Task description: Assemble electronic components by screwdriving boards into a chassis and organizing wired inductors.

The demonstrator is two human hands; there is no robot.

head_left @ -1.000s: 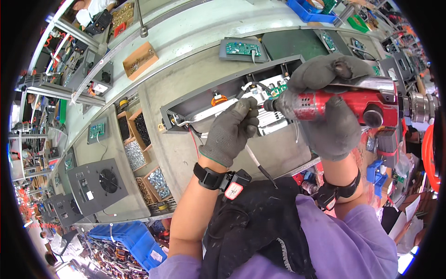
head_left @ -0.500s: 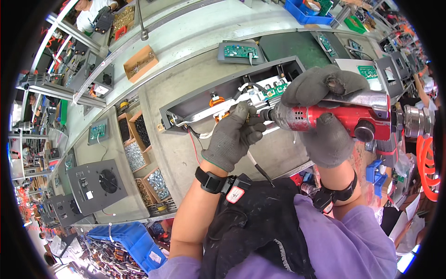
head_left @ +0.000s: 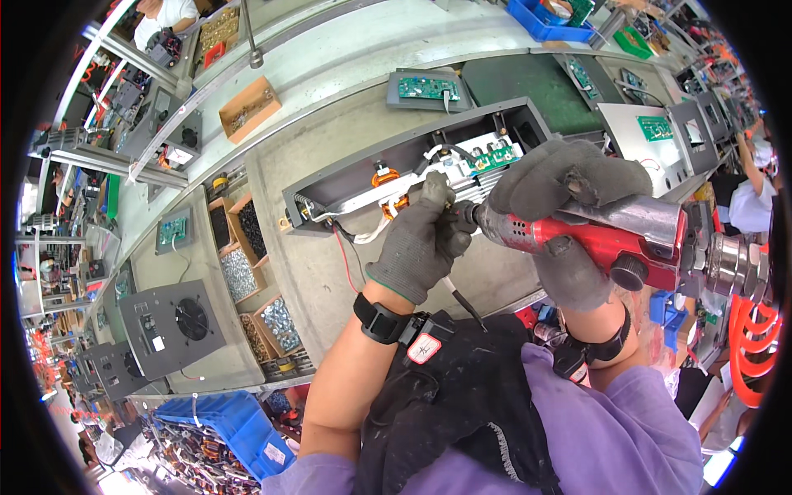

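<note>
My right hand (head_left: 569,186), in a dark grey glove, is wrapped round a red and silver air screwdriver (head_left: 652,252). The tool lies nearly level, its nose pointing left. My gloved left hand (head_left: 421,239) has its fingers pinched together right at the tool's tip; whatever is between them is too small and covered to name. Both hands are over the near side of a long dark grey metal housing (head_left: 334,180). Inside it are a copper coil (head_left: 384,176), white wiring and a small green circuit board (head_left: 497,158). A red wire (head_left: 345,260) hangs from its left end.
Left of the housing, compartments hold loose screws (head_left: 280,326). A cardboard tray (head_left: 249,109) and a panel with a circuit board (head_left: 427,88) lie beyond it. A fan panel (head_left: 173,330) is at left; an orange coiled hose (head_left: 747,355) hangs at right.
The screwdriver's rear end has swung toward me, so the tool slants more. My left hand has shifted slightly right and nearer, still pinched at the tip.
</note>
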